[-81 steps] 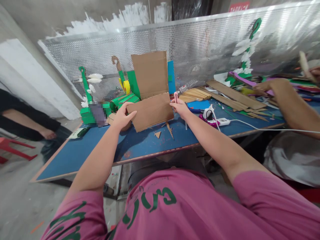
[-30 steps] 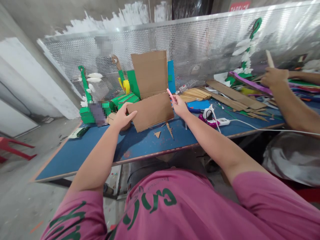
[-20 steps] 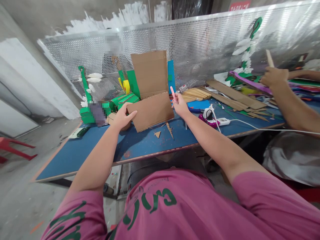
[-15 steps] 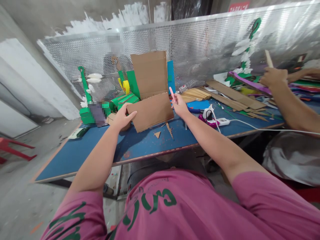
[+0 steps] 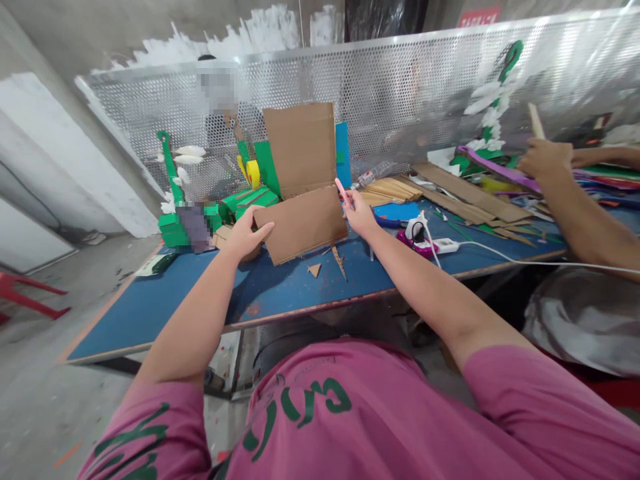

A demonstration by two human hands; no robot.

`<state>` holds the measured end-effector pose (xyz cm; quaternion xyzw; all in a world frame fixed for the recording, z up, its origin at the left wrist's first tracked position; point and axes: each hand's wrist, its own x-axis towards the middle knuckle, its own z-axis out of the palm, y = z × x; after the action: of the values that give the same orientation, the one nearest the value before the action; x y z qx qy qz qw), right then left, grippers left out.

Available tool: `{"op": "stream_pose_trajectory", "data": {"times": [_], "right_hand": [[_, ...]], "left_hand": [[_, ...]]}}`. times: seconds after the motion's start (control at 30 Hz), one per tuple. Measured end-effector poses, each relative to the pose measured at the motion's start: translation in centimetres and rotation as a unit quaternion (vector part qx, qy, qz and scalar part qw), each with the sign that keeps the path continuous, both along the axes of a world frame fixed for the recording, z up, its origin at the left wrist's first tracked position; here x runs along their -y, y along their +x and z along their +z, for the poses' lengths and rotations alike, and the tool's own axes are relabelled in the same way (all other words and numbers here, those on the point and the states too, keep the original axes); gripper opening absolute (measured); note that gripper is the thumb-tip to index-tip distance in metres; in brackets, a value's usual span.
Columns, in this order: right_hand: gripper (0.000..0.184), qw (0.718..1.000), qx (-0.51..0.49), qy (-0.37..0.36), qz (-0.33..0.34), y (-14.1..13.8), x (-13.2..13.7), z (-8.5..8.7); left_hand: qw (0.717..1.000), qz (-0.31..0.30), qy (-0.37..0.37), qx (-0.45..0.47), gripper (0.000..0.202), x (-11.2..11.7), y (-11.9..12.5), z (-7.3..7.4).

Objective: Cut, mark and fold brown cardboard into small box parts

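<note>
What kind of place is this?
Probably a craft workshop: a blue table littered with scraps, green models against a perforated screen, the left hand gripping cardboard, the right hand holding a pink tool, and a co-worker's hand alongside.

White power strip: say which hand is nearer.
Right. The right hand, holding a pink tool, is just left of the power strip; the left hand holds the cardboard sheet farther left.

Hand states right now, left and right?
Left hand: closed on the left edge of the cardboard sheet.
Right hand: holding a pink cutter.
</note>
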<state>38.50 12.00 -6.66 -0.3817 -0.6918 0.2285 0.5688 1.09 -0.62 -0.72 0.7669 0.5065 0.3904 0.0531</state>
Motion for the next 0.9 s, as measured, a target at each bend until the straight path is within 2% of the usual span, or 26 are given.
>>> {"op": "stream_pose_trajectory", "data": {"times": [0.43,0.7,0.9], "right_hand": [[0.029,0.999,0.026,0.01,-0.016,0.0,0.62,0.37],[0.03,1.0,-0.003,-0.007,0.001,0.03,0.38,0.29],[0.041,0.999,-0.03,-0.009,0.006,0.06,0.74,0.7]], "left_hand": [[1.0,-0.002,-0.008,0.01,0.052,0.05,0.04,-0.02],[1.0,-0.004,0.003,0.008,0.051,0.16,0.12,0.05],[1.0,-0.007,0.0,0.011,0.052,0.06,0.04,0.0]]}}
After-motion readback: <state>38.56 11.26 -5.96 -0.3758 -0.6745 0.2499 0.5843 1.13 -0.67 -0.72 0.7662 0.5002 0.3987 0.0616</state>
